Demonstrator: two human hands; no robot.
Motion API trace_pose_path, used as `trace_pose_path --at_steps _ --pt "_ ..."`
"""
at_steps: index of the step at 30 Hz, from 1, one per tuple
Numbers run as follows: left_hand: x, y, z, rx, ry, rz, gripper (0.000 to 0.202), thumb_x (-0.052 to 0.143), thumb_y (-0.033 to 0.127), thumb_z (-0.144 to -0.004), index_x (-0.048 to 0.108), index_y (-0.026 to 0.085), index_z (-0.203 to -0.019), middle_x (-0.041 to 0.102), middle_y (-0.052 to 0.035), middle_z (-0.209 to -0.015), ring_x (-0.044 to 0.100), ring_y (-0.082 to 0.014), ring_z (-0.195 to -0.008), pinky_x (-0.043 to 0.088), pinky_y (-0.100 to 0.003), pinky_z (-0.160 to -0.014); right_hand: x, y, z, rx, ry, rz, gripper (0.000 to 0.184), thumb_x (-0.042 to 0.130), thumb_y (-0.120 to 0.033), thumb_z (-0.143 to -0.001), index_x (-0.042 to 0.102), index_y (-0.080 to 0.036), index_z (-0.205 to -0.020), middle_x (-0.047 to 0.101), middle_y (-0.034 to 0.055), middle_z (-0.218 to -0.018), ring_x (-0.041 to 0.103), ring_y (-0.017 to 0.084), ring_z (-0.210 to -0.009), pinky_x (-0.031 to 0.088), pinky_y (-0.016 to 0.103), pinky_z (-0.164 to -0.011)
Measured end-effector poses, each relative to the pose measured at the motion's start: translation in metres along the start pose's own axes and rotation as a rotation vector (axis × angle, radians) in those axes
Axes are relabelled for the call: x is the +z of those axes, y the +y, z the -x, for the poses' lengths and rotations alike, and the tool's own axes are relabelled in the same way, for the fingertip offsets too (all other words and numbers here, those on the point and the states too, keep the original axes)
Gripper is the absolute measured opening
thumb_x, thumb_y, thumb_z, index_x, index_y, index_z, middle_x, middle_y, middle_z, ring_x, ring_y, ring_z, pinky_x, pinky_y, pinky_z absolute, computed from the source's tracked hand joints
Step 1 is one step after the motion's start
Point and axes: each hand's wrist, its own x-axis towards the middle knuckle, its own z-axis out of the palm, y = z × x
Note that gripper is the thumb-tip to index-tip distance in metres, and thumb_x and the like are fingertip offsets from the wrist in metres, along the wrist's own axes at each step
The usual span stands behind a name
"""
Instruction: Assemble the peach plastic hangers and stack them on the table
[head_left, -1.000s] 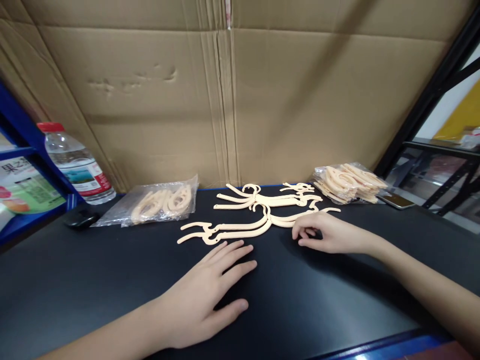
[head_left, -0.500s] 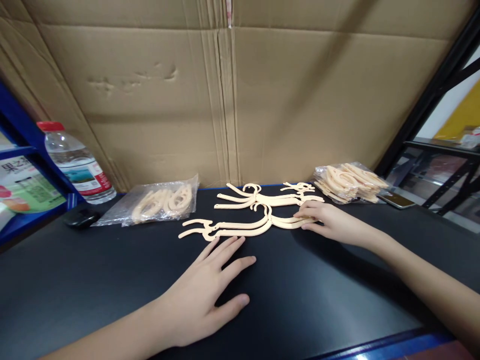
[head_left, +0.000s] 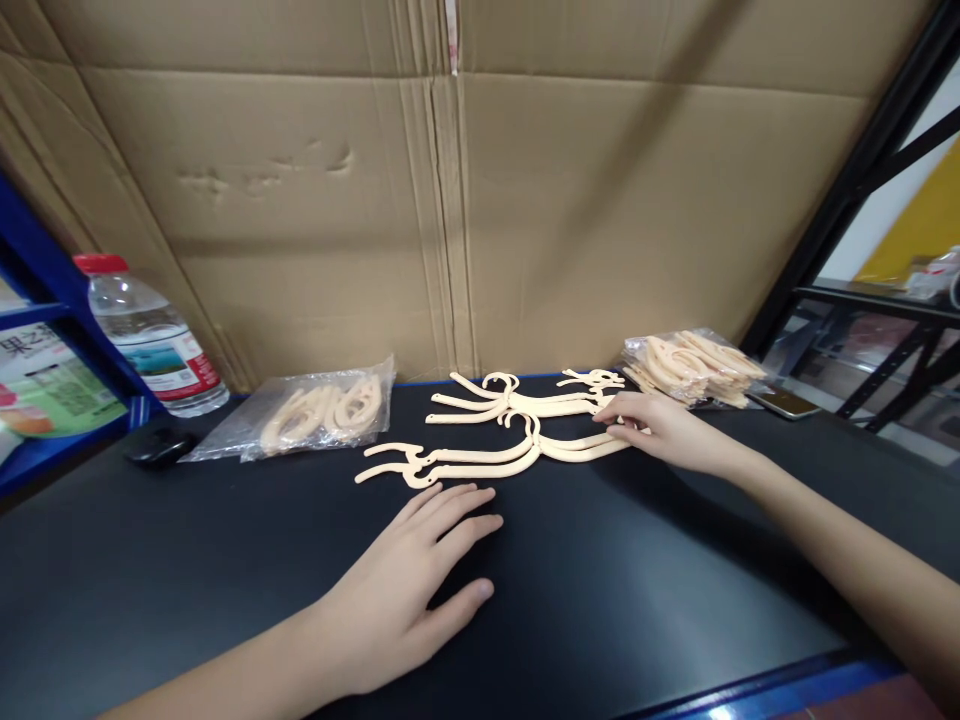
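Cream plastic hangers lie on a black table top (head_left: 225, 560). The nearer hanger (head_left: 480, 460) stretches left to right, and a farther hanger (head_left: 517, 400) lies behind it. My left hand (head_left: 409, 590) rests flat and open on the table, fingertips just short of the nearer hanger's left end. My right hand (head_left: 660, 430) lies over the right end of the nearer hanger with its fingers curled down on it.
A clear bag of hangers (head_left: 307, 410) lies at the back left, another bag (head_left: 690, 365) at the back right beside a phone (head_left: 784, 402). A water bottle (head_left: 146, 340) and a black mouse (head_left: 154, 447) sit at the left. Cardboard (head_left: 450, 200) closes the back.
My right hand has moved from the table in front of the nearer hanger onto its right end. My left hand has barely shifted.
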Motion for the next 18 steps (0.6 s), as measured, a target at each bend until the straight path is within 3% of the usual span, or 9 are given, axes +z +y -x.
trace_pose_path --at_steps 8,11,18 --pt "-0.001 0.0 -0.002 0.023 0.017 -0.03 0.034 0.049 0.028 -0.091 0.055 0.026 -0.124 0.054 -0.007 -0.134 0.045 -0.0266 -0.127 0.029 -0.05 -0.111 -0.004 0.061 -0.03 0.179 0.094 0.245 0.027 0.048 -0.013 -0.083 0.07 -0.013 -0.099 0.073 0.0105 -0.091 0.066 0.022 -0.078 0.05 0.032 -0.07" --pt "-0.002 0.001 -0.002 0.011 0.037 -0.023 0.032 0.049 0.027 -0.091 0.056 0.025 -0.122 0.056 -0.007 -0.132 0.048 -0.026 -0.125 0.03 -0.049 -0.111 -0.005 0.076 -0.046 0.164 0.077 0.272 0.028 0.048 -0.01 -0.082 0.071 -0.013 -0.097 0.073 0.0123 -0.096 0.067 0.023 -0.085 0.051 0.033 -0.077" --pt "-0.003 0.002 -0.002 0.02 0.048 0.0 0.033 0.051 0.026 -0.09 0.056 0.026 -0.122 0.057 -0.0064 -0.13 0.05 -0.0258 -0.123 0.029 -0.05 -0.111 -0.002 0.088 -0.07 0.04 0.018 0.288 0.021 0.054 -0.015 -0.082 0.074 -0.02 -0.089 0.074 0.007 -0.094 0.066 0.021 -0.088 0.05 0.032 -0.082"
